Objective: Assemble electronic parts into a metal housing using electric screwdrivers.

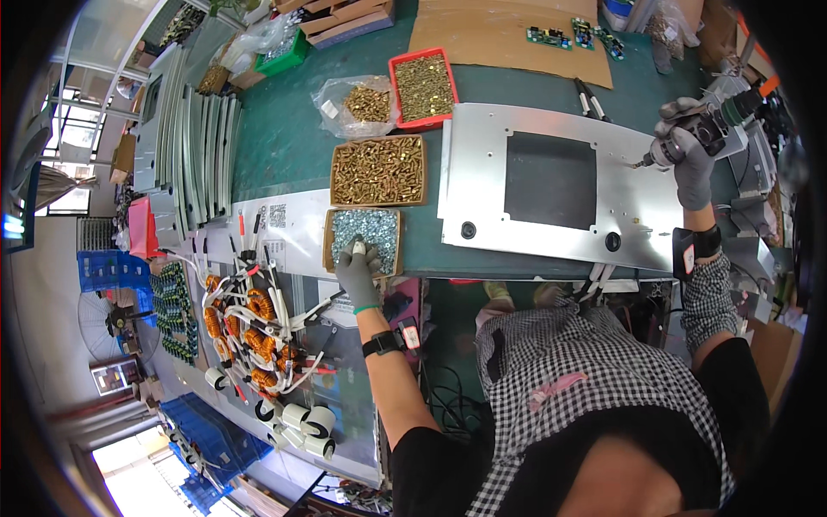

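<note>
My left hand (357,269), in a grey glove, reaches over the near edge of a small cardboard box of silvery metal fasteners (369,226). Its fingers are bent together among the pieces; whether one is pinched between them is too small to make out. My gloved right hand (692,159) grips a dark cordless drill (708,133). The drill's bit points left over the right part of a silver metal panel (478,185). That panel lies flat, with a rectangular cut-out, small holes and two black round fittings at its near side.
A box of brass fasteners (379,171), a bag (366,105) and a red tray (422,84) stand behind. Copper-wound coils (260,340) with white leads lie left, near stacked metal panels (202,155). Pliers-like handles (593,102) and circuit boards (548,36) lie farther back.
</note>
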`<state>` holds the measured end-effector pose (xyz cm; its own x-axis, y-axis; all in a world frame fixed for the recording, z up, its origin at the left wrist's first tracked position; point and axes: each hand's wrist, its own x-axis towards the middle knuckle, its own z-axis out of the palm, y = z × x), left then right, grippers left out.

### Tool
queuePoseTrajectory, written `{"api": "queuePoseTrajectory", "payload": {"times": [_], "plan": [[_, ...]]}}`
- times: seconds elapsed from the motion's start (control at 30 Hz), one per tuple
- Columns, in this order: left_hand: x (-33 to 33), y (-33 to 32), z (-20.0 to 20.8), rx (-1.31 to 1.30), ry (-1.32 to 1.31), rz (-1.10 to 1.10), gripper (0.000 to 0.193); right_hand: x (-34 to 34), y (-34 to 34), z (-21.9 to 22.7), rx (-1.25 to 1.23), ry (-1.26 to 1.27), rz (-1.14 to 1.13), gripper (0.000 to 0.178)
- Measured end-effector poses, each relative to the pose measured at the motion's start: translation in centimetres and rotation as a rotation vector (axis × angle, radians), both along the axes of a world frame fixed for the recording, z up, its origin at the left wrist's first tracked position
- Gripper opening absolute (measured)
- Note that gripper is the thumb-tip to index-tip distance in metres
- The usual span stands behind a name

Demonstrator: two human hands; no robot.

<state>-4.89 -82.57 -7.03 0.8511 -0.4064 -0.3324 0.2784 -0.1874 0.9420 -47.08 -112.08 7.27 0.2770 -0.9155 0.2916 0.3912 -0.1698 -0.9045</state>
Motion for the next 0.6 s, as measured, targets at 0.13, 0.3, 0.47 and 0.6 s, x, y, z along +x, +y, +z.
{"api": "queuePoseTrajectory", "payload": {"times": [0.13,0.3,0.47,0.6], "plan": [[0.3,0.5,-0.4,0.199,-0.157,-0.017,0.021,0.5,0.4,0.2,-0.011,-0.020,0.002,0.034],[-5.1,-0.9,2.9,0.389,-0.238,-0.448,0.024,-0.3,0.6,0.1,0.015,-0.019,-0.061,0.036],[-16.0,-3.9,0.1,0.432,-0.917,-0.894,0.027,0.5,1.0,0.0,0.047,-0.028,-0.084,0.035],[-18.1,-8.5,-6.1,0.263,-1.458,-0.919,0.025,1.2,1.4,0.6,0.078,0.017,-0.080,0.034]]}}
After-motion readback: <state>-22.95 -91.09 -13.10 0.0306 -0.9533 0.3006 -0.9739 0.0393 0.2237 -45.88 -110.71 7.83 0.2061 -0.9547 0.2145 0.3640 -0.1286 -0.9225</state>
